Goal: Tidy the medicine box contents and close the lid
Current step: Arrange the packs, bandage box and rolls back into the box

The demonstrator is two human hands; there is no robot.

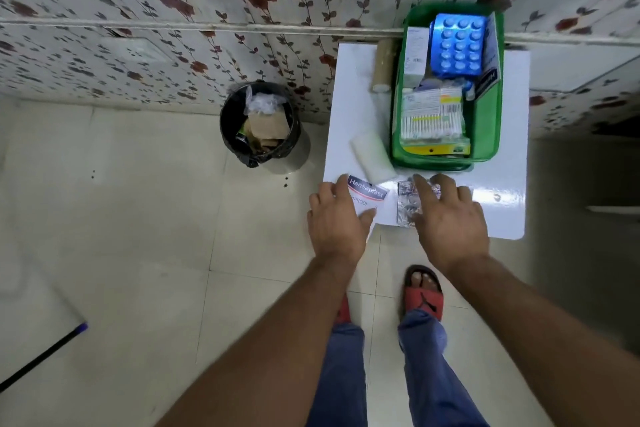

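Open green medicine box (485, 121) on a white table, loose items beside it.

Inside stand a blue pill strip (459, 45), white cartons (415, 52) and a cotton swab pack (433, 121). Outside lie a bandage roll (373, 152) touching the box, a plaster packet (367, 196), a silver pill strip (407, 204) and a brown tube (382, 66).
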